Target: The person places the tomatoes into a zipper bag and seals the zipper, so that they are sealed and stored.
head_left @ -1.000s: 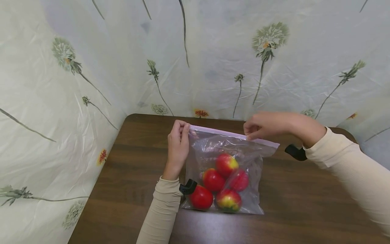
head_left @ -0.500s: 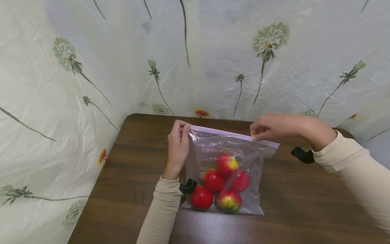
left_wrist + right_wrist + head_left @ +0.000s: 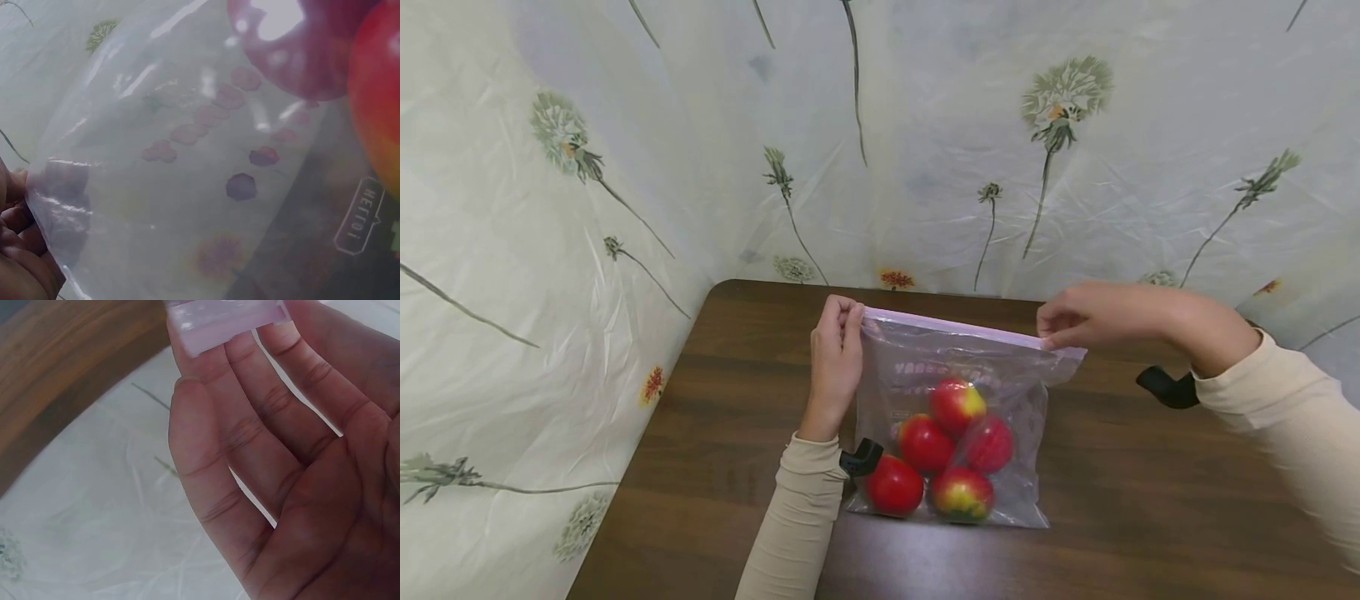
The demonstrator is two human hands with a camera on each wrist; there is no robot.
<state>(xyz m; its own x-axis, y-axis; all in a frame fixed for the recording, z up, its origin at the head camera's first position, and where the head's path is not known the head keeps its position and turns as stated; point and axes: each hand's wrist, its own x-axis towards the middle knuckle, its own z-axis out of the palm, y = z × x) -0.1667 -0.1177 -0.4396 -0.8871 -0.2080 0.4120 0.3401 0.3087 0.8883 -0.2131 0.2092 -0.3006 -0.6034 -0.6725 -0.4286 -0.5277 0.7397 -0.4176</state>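
A clear zip bag [image 3: 880, 400] with a lilac zip strip [image 3: 955, 326] along its top lies on the table, with several red, apple-like fruits [image 3: 927, 442] inside, some patched with yellow. At the strip's left end, my left hand [image 3: 837, 350] pinches the bag's top corner between thumb and fingers. Close to the right end, my right hand [image 3: 1090, 315] pinches the strip, its fingers curled. The right wrist view shows the lilac plastic [image 3: 228, 322] at the fingertips. Through the film in the left wrist view, pink printing and a red-yellow fruit [image 3: 375, 94] show.
The dark wooden table [image 3: 737, 400] ends at a back edge against a pale flower-printed curtain [image 3: 925, 150], which also hangs along the left side. A black wrist camera mount [image 3: 1167, 387] sticks out from the right sleeve; another [image 3: 861, 457] overlaps the bag's left side.
My right hand has slid rightward along the zip strip, from past its middle to near the right end. The left hand keeps its place at the corner, and the fruits stay put.
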